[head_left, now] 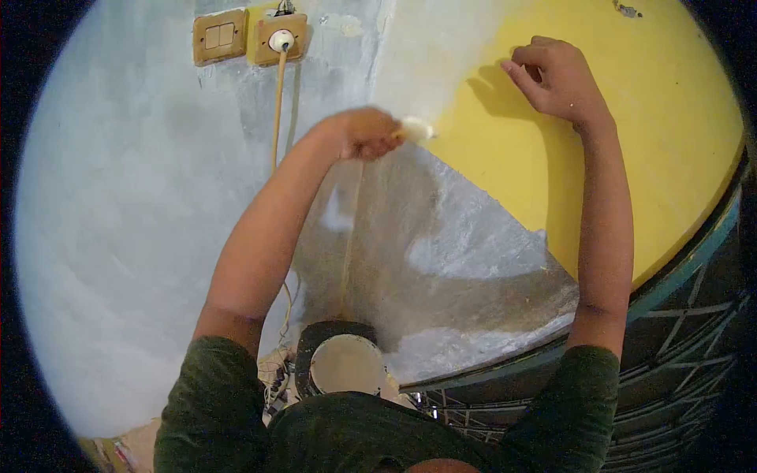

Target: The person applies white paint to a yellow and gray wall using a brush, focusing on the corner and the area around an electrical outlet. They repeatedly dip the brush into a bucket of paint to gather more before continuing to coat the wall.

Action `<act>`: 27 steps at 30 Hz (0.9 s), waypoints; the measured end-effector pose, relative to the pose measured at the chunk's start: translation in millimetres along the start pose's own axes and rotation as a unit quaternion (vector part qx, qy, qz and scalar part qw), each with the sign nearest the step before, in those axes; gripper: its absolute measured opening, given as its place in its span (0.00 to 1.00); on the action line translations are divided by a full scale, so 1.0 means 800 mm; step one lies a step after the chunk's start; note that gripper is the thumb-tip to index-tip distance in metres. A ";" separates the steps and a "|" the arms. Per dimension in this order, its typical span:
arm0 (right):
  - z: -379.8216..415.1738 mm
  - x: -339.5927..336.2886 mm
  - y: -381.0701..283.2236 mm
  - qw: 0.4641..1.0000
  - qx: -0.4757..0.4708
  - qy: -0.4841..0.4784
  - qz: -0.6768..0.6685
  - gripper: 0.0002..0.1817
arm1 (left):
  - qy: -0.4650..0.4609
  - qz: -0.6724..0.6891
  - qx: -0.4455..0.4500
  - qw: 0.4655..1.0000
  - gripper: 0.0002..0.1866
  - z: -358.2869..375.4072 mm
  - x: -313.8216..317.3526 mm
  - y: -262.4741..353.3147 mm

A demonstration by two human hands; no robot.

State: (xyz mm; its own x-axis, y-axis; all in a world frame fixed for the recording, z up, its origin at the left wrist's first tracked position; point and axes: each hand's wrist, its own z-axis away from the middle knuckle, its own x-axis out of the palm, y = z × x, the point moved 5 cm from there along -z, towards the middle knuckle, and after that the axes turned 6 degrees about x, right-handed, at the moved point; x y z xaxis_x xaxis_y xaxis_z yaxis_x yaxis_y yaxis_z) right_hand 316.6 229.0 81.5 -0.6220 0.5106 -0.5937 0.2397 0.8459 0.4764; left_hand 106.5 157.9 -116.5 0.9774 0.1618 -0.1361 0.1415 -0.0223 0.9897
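My left hand (367,134) is closed around the handle of a paintbrush (416,128), whose whitish head points right. Motion blurs the hand and the brush. The brush head is at the wall, close to where the pale painted area (434,51) meets the yellow paint (505,169). My right hand (556,77) is raised before the yellow part of the wall, its fingers loosely curled and its thumb apart. Nothing shows in it, and I cannot tell whether it touches the wall.
Low in front of me stands a bucket (315,364) with pale contents. A switch plate (220,37) and a socket (296,30) with a plugged-in cord (279,102) are on the wall at upper left. A dark, greenish-edged structure with metal bars (670,323) lies at lower right.
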 end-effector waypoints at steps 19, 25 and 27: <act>0.004 0.021 -0.002 0.999 -0.037 0.024 -0.030 0.21 | 0.068 0.113 0.076 0.988 0.12 -0.058 0.006 0.006; 0.008 0.049 -0.015 0.997 -0.051 -0.051 -0.018 0.21 | -0.024 0.010 -0.015 1.000 0.07 -0.040 0.012 -0.151; 0.008 0.051 -0.021 0.997 -0.056 -0.052 -0.022 0.21 | -0.043 0.059 -0.088 0.993 0.08 -0.006 0.010 -0.174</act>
State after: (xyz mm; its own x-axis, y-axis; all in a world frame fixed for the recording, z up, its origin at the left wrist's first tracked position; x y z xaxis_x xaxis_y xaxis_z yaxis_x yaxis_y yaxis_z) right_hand 292.0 236.8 45.5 -0.5480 0.4917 -0.6767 0.1253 0.8481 0.5147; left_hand 93.6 166.6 -254.8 0.9964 0.0836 -0.0142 0.0025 0.1387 0.9903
